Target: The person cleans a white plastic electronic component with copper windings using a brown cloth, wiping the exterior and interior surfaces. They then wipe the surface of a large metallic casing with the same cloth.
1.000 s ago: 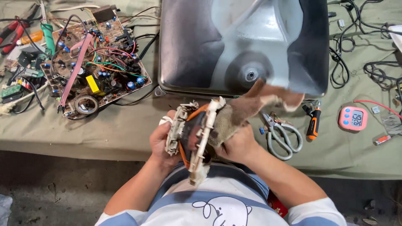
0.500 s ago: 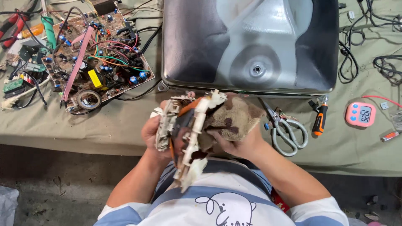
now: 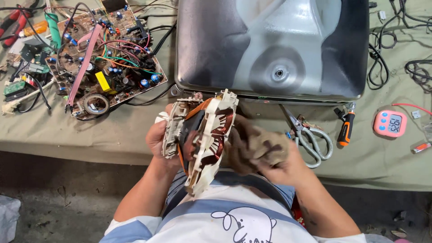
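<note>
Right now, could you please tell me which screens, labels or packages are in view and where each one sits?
Timer: far right on the green cloth, pink rounded case, small grey screen with dark digits.
Picture tube: top centre, its grey back showing, screen side down.
No packages or readable labels visible.

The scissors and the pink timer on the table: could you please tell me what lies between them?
In the head view, an orange-handled screwdriver lies between the scissors and the pink timer, on the green cloth.
</note>
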